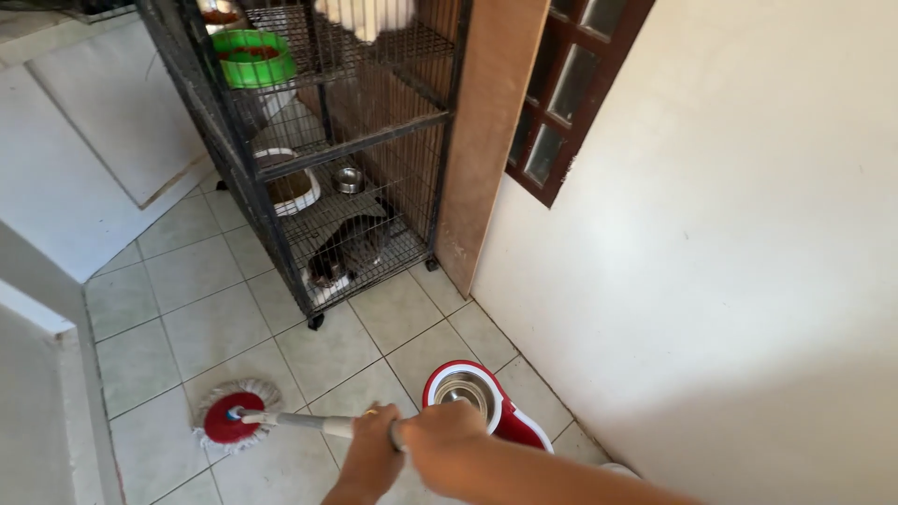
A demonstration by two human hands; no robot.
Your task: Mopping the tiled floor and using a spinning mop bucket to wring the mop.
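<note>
The left hand (369, 449) and the right hand (447, 438) both grip the grey mop handle (304, 422); its round red mop head (231, 418), fringed in white, lies flat on the tiled floor (168, 309); a red spin bucket (482, 400) stands just beside the right hand, near the white wall (730, 243); beyond, a black wire cage (327, 140) holds 1 green bowl (251, 56) and a cat (351, 251).

We stand on a pale tiled floor (178, 318); a white wall (711, 234) runs right, with a dark-framed window (571, 84), a leaning wooden board (486, 140), and a black wire cage (327, 140).
</note>
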